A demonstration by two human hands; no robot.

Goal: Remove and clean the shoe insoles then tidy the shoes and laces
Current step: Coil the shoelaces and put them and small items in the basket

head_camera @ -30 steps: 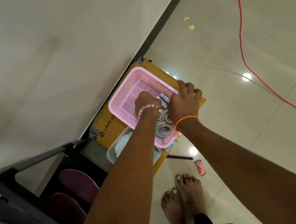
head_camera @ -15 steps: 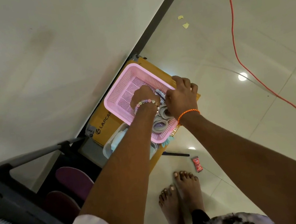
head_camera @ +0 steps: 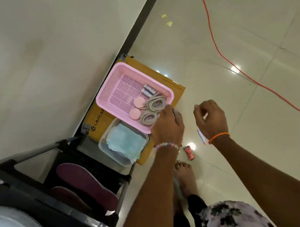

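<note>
A pink mesh basket [head_camera: 119, 73] sits on a cardboard box [head_camera: 175, 87] by the wall. Inside it lie coiled grey laces [head_camera: 152, 111], two pink round pieces [head_camera: 136, 107] and a small patterned item [head_camera: 149, 91]. My left hand [head_camera: 168, 126] hovers over the basket's near corner with loosely curled fingers and nothing in it. My right hand [head_camera: 210, 118] hangs to the right of the basket, above the floor, fingers loosely curled and holding nothing. Two purple insoles [head_camera: 85, 182] lie on a black rack [head_camera: 47, 204] at the lower left.
A clear tub [head_camera: 108, 153] with a light blue cloth [head_camera: 125, 142] stands beside the basket. An orange cable [head_camera: 220, 51] runs across the tiled floor. A small red packet [head_camera: 189, 152] and a thin stick [head_camera: 201, 136] lie near my bare feet [head_camera: 184, 178].
Both hands have pulled out of the basket towards me, leaving the coiled laces and pink pieces uncovered inside it.
</note>
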